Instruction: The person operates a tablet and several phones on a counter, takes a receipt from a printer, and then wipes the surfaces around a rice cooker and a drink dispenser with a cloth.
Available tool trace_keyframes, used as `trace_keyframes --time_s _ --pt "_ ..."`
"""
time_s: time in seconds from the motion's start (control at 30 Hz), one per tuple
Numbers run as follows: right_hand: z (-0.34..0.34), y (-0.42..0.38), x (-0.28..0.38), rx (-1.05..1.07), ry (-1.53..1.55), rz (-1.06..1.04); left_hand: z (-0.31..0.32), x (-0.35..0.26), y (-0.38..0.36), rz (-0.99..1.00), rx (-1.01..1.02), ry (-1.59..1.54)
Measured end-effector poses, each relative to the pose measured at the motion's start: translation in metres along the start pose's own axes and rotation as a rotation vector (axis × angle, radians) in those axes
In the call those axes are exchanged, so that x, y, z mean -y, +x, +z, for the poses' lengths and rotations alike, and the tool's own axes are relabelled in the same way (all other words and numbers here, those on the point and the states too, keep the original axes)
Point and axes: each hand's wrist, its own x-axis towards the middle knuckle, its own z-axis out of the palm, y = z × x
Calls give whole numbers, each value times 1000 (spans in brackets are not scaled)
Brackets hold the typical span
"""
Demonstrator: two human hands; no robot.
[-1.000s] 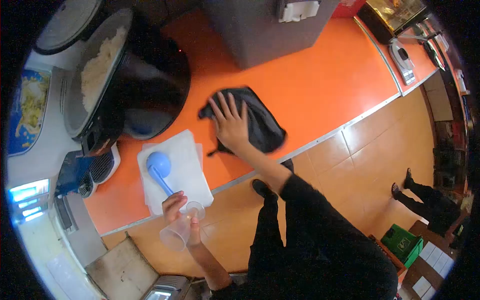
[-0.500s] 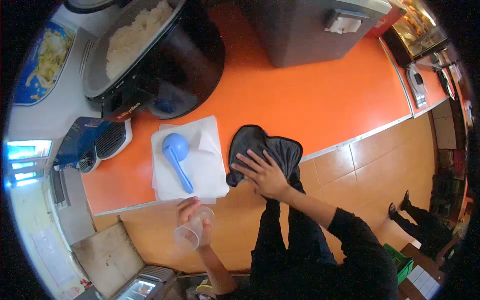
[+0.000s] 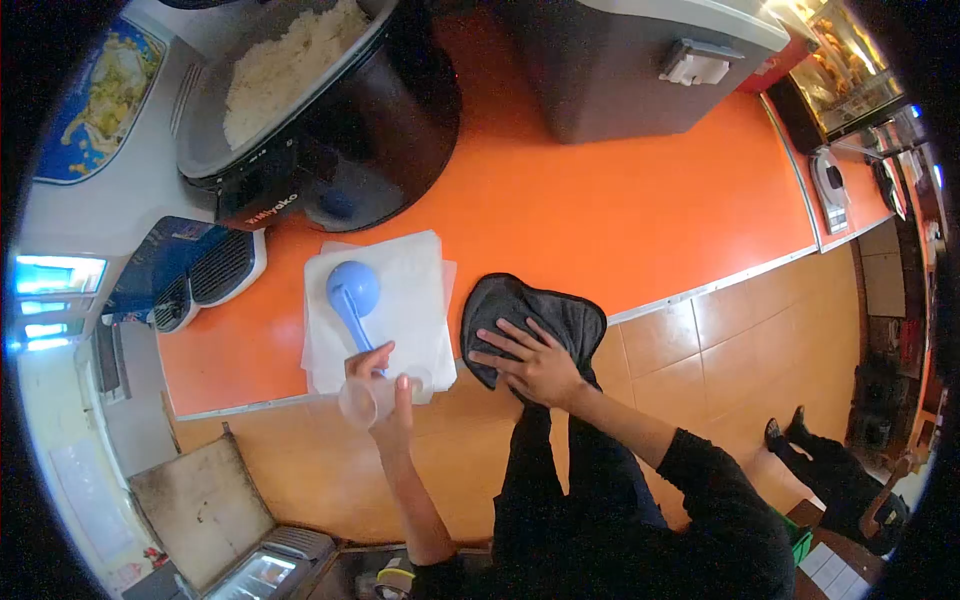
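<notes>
My left hand [image 3: 388, 408] holds a clear plastic cup [image 3: 358, 404], tipped on its side. Its index finger and thumb are at the lower end of a blue rice scoop's handle. That scoop [image 3: 354, 288] lies on a stack of white paper sheets [image 3: 412, 290] by the counter's front edge. Spread flat, my right hand [image 3: 540, 368] rests on a black cloth [image 3: 510, 300] that drapes over the edge just right of the paper.
On the orange counter [image 3: 640, 220] stand a large black rice cooker [image 3: 385, 130] full of rice [image 3: 290, 75] and a grey box [image 3: 620, 85]. A small scale [image 3: 830, 185] sits far right. Another person [image 3: 840, 475] is at the lower right.
My left hand has moved up with the cup, from below the paper to the scoop's handle. My right hand stays on the cloth, which has shifted slightly.
</notes>
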Motion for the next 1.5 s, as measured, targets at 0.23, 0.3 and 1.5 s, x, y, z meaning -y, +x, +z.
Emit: trace_keyframes --time_s 0.23,0.3,1.5 --pt "-20 96 -38 -436 -207 358 66 0 79 132 -11 -32" --pt "-7 88 -10 -300 -137 285 89 -11 102 225 -24 19" --pt "-235 -190 -423 -720 -495 874 131 -65 33 -198 -172 66"
